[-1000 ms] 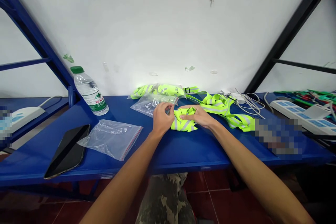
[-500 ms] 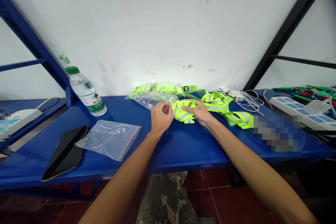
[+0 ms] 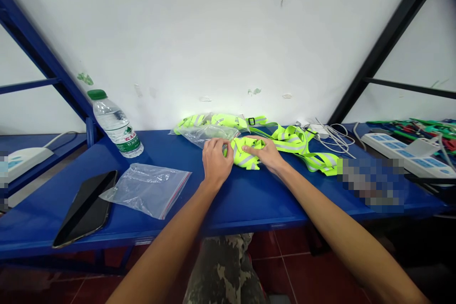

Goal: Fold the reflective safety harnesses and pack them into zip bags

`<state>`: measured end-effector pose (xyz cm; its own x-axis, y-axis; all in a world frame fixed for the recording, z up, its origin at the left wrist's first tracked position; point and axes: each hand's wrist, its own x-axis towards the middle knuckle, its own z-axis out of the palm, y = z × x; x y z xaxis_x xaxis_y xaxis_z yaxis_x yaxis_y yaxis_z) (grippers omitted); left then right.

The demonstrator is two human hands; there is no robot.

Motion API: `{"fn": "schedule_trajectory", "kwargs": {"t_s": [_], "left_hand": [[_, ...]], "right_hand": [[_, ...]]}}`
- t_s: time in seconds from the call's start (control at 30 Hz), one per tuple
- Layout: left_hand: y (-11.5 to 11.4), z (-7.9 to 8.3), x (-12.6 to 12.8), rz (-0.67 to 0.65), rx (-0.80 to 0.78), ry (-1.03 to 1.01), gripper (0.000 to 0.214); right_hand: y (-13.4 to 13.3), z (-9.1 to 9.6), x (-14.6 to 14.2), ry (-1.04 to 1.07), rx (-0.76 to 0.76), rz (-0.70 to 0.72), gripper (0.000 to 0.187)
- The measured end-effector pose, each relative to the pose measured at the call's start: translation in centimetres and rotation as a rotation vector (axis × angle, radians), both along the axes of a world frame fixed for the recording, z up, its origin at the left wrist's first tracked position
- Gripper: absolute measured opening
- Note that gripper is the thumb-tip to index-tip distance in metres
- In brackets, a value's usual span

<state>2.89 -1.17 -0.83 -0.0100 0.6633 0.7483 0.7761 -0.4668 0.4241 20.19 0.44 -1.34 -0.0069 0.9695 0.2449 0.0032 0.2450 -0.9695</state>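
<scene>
A bunched neon-yellow reflective strap (image 3: 245,160) with grey stripes lies folded between my hands above the blue table. My right hand (image 3: 269,154) grips its right side, thumb on top and the other fingers mostly hidden behind. At its left end my left hand (image 3: 216,160) has curled fingers closed round a bit of the strap. Just behind sits a clear plastic bag (image 3: 203,135), with rolled yellow straps (image 3: 228,120) beside and under it. More loose reflective straps (image 3: 294,137) with a black buckle (image 3: 251,121) trail off to the right.
An empty zip bag (image 3: 149,190), a black phone (image 3: 87,209) and a water bottle (image 3: 119,128) are on the left. White cable (image 3: 338,135) and a power strip (image 3: 409,154) lie right. Frame posts flank the blue table (image 3: 242,209); a wall stands behind.
My left hand has closed its fingers onto the left end of the bunched strap, which has turned slightly. My right hand keeps its hold. The view has shifted a little.
</scene>
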Motion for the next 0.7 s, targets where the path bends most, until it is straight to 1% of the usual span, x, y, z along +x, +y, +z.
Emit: {"fn": "schedule_trajectory", "kwargs": {"t_s": [0.13,0.27,0.47,0.57,0.7], "left_hand": [[-0.07,-0.14,0.0,-0.027,-0.019,0.022,0.01],[-0.21,-0.34,0.09,-0.077,-0.052,0.018,0.011],[-0.56,-0.75,0.54,-0.122,-0.038,0.012,0.012],[-0.68,-0.77,0.73,-0.107,-0.015,0.047,0.012],[-0.63,-0.79,0.72,-0.067,0.011,0.069,0.014]], "right_hand": [[0.35,-0.04,0.36,0.086,-0.029,-0.053,0.062],[0.59,-0.24,0.54,0.073,-0.002,-0.094,0.06],[0.87,-0.48,0.66,0.09,-0.019,-0.129,0.064],[0.64,-0.4,0.53,-0.002,0.033,-0.141,0.059],[0.15,-0.36,0.0,-0.236,0.192,-0.077,0.044]]}}
